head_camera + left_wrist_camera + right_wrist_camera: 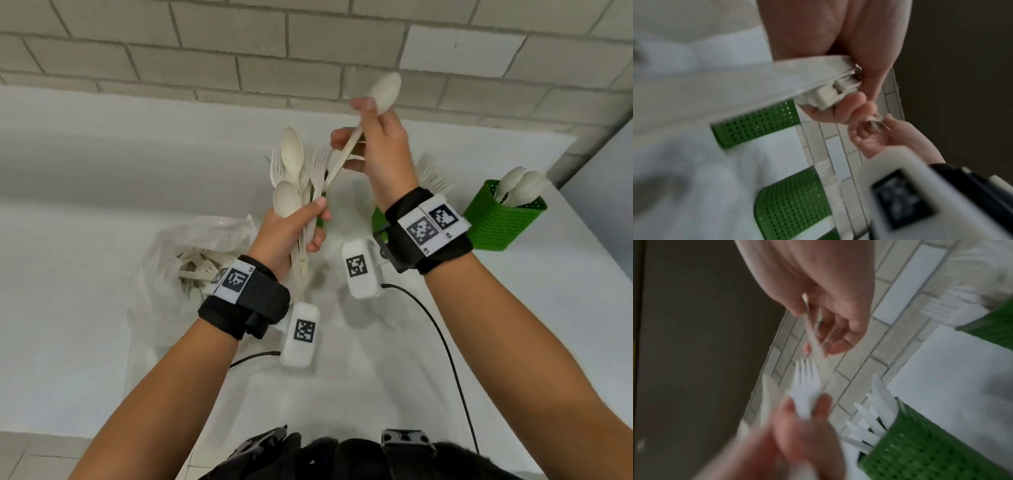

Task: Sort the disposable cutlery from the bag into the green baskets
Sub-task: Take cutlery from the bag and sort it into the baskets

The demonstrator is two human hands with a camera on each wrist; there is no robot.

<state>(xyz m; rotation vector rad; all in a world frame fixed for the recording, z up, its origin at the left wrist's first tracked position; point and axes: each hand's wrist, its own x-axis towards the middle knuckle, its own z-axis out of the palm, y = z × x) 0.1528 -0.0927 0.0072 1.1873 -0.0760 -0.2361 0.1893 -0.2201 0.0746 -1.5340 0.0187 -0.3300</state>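
A person's left hand [291, 233] grips a mixed cutlery bunch [298, 178] while the right hand [380, 150] pinches one spoon [385, 90], best lifted clear before reaching the far-right spoon basket [503, 222].

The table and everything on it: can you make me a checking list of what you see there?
Surface: white table, set against a brick wall.
Job's things: bag on the table with cutlery inside; spoon basket at the right; knife basket holding knives; a third basket, contents hidden.
Clutter: nothing seen.
Hands: left hand grips a bunch of spoons and forks; right hand pinches a single spoon, and possibly a second piece.
Cables: two black cables run from the white wrist units across the table.
Surroundings: grey floor tiles at the near left.
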